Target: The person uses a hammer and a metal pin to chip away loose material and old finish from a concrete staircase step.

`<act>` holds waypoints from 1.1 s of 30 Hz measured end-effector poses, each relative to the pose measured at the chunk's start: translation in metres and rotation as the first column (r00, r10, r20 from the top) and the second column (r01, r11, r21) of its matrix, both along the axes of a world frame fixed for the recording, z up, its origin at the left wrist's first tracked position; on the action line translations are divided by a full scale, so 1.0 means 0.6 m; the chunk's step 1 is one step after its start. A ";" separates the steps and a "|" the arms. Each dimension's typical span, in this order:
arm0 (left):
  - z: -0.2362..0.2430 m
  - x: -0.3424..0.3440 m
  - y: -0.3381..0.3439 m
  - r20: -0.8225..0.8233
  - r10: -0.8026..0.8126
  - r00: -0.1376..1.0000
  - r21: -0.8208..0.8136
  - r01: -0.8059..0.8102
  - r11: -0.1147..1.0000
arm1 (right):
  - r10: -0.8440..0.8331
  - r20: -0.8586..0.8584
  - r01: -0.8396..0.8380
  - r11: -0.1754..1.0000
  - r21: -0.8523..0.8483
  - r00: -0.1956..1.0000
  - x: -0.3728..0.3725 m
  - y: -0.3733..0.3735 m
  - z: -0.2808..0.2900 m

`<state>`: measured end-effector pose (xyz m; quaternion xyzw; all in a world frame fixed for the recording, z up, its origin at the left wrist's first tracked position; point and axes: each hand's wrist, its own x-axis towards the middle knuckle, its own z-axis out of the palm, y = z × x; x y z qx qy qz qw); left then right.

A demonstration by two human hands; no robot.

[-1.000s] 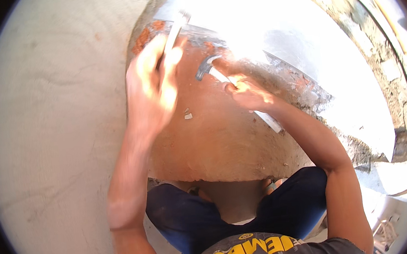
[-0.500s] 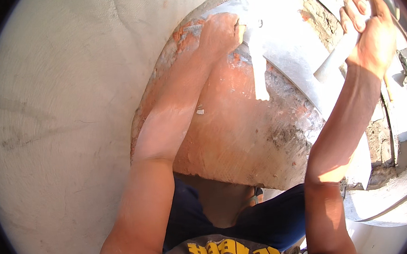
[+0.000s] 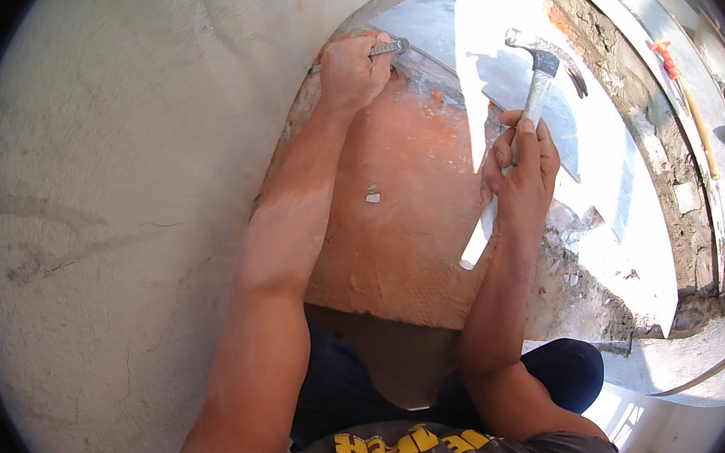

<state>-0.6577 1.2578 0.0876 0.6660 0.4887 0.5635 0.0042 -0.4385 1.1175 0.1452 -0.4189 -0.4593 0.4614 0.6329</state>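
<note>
My left hand is closed around a dark metal chisel, which lies nearly level. Its struck end sticks out to the right of my fist, and its other end reaches the rough edge beside the plaster wall. My right hand grips the pale handle of a claw hammer, held tilted over the work surface. The hammer's head is to the right of the chisel, apart from it. Beneath both hands spreads a reddish-brown mortar surface, with grey stone slabs along its far side.
A grey plaster wall rises at the left. On the far right a red-ended tool lies by a wooden handle, beyond a strip of broken mortar. A small white chip rests on the reddish surface. Strong sunlight washes out part of the slabs.
My right hand has come down and left from the upper right with the hammer, whose head now shows. My left hand has shifted slightly left and down, with the chisel now plainly visible.
</note>
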 end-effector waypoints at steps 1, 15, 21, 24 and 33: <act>0.003 0.002 -0.001 0.000 -0.001 1.000 0.016 0.001 1.000 | -0.023 -0.004 0.024 0.996 0.084 1.000 0.000 -0.003 0.003; 0.039 -0.076 0.020 0.089 -0.159 0.983 -0.333 0.180 0.926 | -0.133 0.560 -0.096 0.928 0.361 0.818 -0.031 0.061 -0.007; 0.067 -0.071 0.011 0.147 -0.174 0.974 -0.531 0.226 0.817 | -0.359 0.295 0.029 0.676 0.737 0.886 -0.023 0.062 0.056; 0.040 -0.104 0.027 0.014 -0.203 0.979 -0.433 0.189 0.881 | -0.166 0.527 -0.195 0.803 0.563 0.834 -0.051 0.095 0.010; 0.066 -0.081 0.044 -0.049 -0.233 0.971 -0.557 0.167 0.814 | -0.475 0.522 -0.193 0.581 0.791 0.708 -0.022 0.088 0.200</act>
